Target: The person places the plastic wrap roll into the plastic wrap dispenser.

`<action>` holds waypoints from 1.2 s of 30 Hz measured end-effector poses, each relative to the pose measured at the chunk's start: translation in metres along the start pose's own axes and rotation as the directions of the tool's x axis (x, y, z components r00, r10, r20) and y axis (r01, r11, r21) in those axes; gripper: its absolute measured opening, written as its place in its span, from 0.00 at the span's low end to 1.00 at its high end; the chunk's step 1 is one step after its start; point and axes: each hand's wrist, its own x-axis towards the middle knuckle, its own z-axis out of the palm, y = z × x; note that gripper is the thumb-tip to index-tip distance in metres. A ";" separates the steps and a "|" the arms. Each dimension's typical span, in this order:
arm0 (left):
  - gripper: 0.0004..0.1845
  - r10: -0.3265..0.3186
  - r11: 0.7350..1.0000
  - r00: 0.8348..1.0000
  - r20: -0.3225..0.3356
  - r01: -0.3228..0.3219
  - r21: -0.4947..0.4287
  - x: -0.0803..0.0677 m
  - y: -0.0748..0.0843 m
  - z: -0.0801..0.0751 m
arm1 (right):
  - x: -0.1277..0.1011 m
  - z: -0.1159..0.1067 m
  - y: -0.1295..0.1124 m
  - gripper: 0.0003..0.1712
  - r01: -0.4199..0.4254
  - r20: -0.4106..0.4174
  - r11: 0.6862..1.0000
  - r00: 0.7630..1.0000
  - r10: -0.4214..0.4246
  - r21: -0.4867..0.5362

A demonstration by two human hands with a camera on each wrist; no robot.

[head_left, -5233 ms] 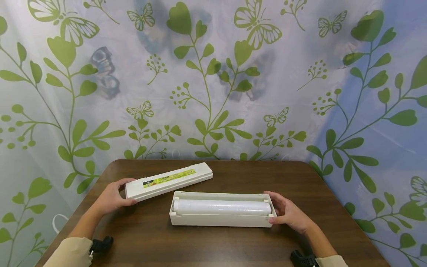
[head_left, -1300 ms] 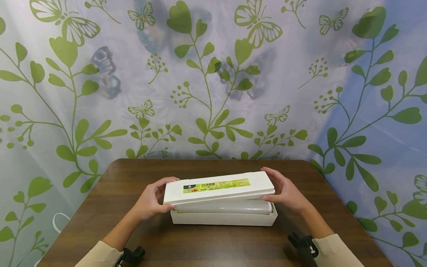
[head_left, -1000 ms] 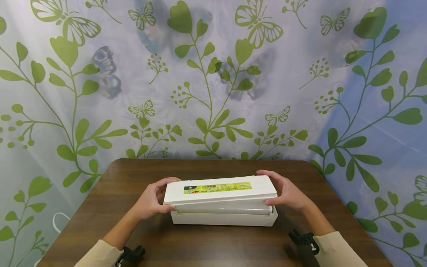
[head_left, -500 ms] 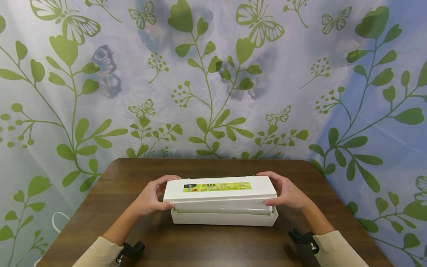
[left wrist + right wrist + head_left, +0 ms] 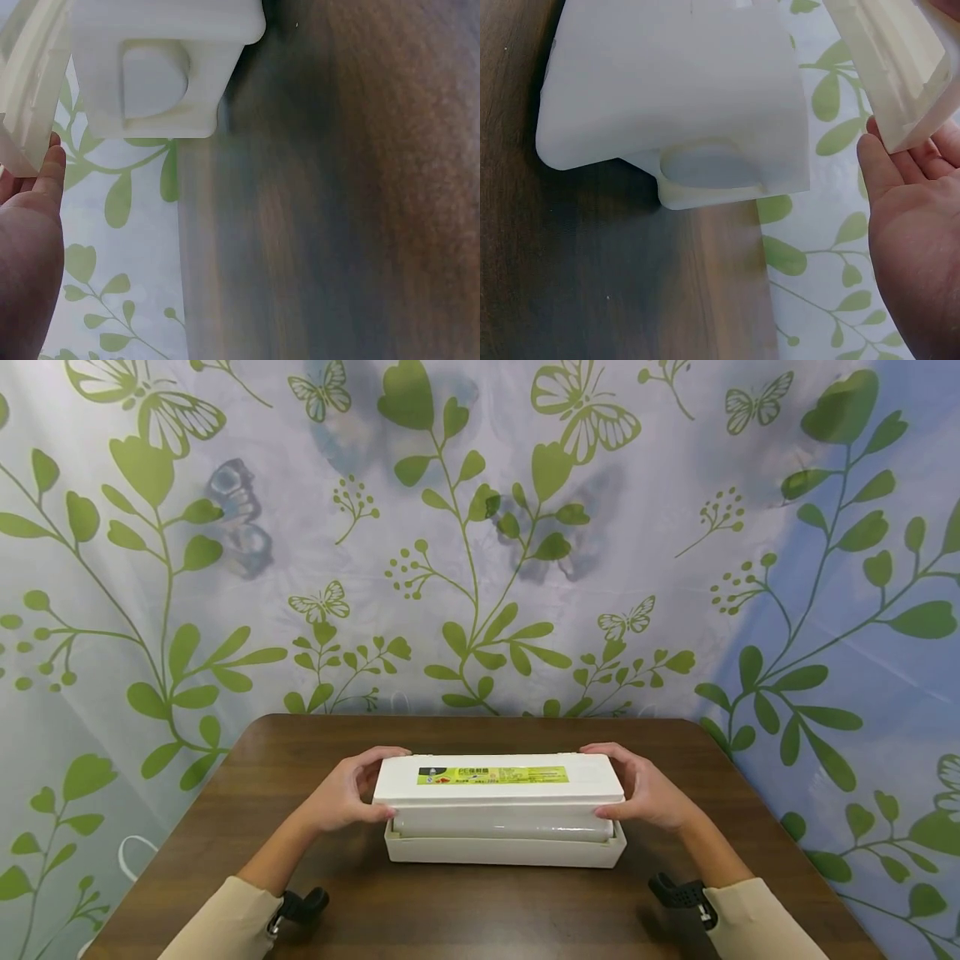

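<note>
My left hand [image 5: 339,795] and right hand [image 5: 649,793] grip the two ends of a long white lid [image 5: 585,787], thumbs on its near side. A yellow-green label [image 5: 491,775] runs along its top. The lid hovers just above and behind the rim of a white cling film box [image 5: 502,852]. Between them shows the roll of cling film [image 5: 502,828] lying in the box, its back part hidden by the lid. Both wrist views show a gap between the lid [image 5: 30,90] and the box [image 5: 682,82], with fingers under the lid's edge.
The box stands on a brown wooden table [image 5: 480,910], near its middle. Behind the table's back edge hangs a pale curtain [image 5: 480,527] with green leaves and butterflies. A black strap device [image 5: 300,906] sits on each wrist.
The left hand has brought the lid from the left to above the box; the right hand has moved from the box to the lid. Lately the lid's left end rose and shifted slightly right, leaving it nearly level.
</note>
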 end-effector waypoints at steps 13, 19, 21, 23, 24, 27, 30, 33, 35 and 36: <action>0.41 -0.076 0.997 0.996 0.044 0.077 -0.012 0.007 -0.007 -0.001 | -0.007 0.001 0.004 0.48 -0.023 -0.028 0.999 0.999 0.022 -0.049; 0.39 -0.108 0.994 0.993 0.042 0.107 0.033 0.006 -0.006 0.001 | -0.010 0.002 0.008 0.47 -0.014 -0.038 0.995 0.999 0.010 -0.099; 0.39 -0.104 0.994 0.994 0.046 0.102 0.035 0.006 -0.005 0.001 | -0.011 0.002 0.010 0.46 -0.011 -0.036 0.993 0.999 0.007 -0.116; 0.40 -0.104 0.994 0.993 0.048 0.102 0.036 0.006 -0.005 0.002 | -0.012 0.002 0.012 0.46 -0.015 -0.037 0.991 0.999 0.010 -0.132; 0.40 -0.106 0.994 0.993 0.050 0.104 0.037 0.006 -0.005 0.002 | -0.012 0.001 0.013 0.46 -0.017 -0.038 0.990 0.999 0.012 -0.138; 0.39 -0.119 0.992 0.992 0.051 0.117 0.048 0.005 -0.006 0.003 | -0.013 0.001 0.016 0.45 -0.022 -0.038 0.989 0.999 0.016 -0.143; 0.39 -0.138 0.989 0.989 0.053 0.134 0.067 0.004 -0.007 0.004 | -0.014 0.001 0.019 0.46 -0.018 -0.030 0.990 0.999 0.014 -0.137; 0.38 -0.152 0.986 0.987 0.056 0.147 0.083 0.002 -0.007 0.005 | -0.015 0.002 0.022 0.46 -0.016 -0.025 0.992 1.000 0.013 -0.123; 0.38 -0.153 0.985 0.986 0.059 0.148 0.088 0.002 -0.007 0.005 | -0.015 0.003 0.024 0.46 -0.022 -0.028 0.993 0.999 0.019 -0.114; 0.37 -0.152 0.985 0.987 0.060 0.146 0.089 0.001 -0.008 0.005 | -0.016 0.003 0.024 0.46 -0.026 -0.030 0.994 0.999 0.023 -0.106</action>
